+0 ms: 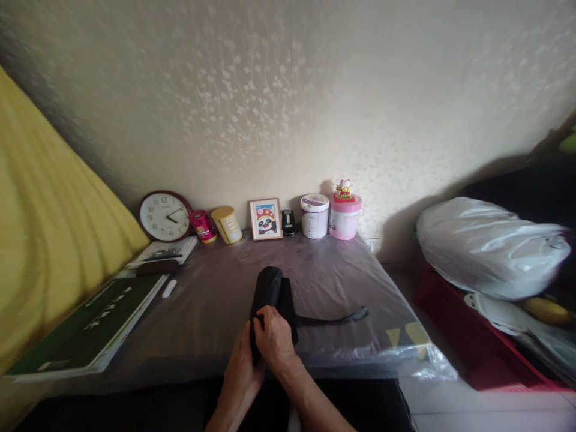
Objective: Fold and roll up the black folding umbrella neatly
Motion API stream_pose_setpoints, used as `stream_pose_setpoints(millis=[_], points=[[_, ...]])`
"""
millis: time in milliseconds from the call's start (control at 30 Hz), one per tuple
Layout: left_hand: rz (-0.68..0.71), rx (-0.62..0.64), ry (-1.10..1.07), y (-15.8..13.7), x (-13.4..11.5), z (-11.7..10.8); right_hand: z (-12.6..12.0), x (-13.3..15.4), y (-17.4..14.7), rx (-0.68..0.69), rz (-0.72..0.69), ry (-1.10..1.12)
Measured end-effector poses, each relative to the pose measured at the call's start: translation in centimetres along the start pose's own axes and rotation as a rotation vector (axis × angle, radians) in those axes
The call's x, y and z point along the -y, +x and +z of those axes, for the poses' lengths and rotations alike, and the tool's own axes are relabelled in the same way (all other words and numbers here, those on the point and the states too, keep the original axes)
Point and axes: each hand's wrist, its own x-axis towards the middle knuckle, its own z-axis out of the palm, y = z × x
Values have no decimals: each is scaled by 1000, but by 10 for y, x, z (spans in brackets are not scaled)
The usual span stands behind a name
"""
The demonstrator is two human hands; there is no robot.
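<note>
A black rolled-up fabric bundle lies near the front edge of the table, its far end pointing toward the wall. A thin dark strap trails from it to the right across the tabletop. My left hand is closed around the near left side of the roll. Over its top, my right hand presses with curled fingers, close beside the left. The near end of the bundle is partly hidden by my hands, and its exact kind is unclear.
A plastic-covered table carries a wall clock, tins, a framed panda picture, and two tubs at the back. Green book lies left, beside a yellow curtain. A red crate with a white bag stands right.
</note>
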Motion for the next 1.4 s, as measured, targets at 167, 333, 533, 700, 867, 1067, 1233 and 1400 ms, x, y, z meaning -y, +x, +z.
stream_pose_setpoints(millis=[167,333,533,700,867,1067,1233,1400], points=[[-16,18,-43,1,-4,-2,1,0,-7,-13,-25,-33],[-55,35,-75,1,-7,-5,2,1,-12,-27,-58,-46],[-83,22,-105,1,-4,-2,0,1,-18,-48,-94,-63],[-115,-15,-133,2,-4,1,-1,0,-25,-57,-147,-50],[-70,-17,-189,1,-6,-1,-2,-2,-32,-54,-208,-30],[19,-24,-206,1,-11,-5,-19,-12,-25,10,-328,207],[61,-30,-92,-1,-15,-2,-20,-31,8,-82,-469,119],[-19,35,-45,0,-17,-6,-2,-38,33,-34,-540,-91]])
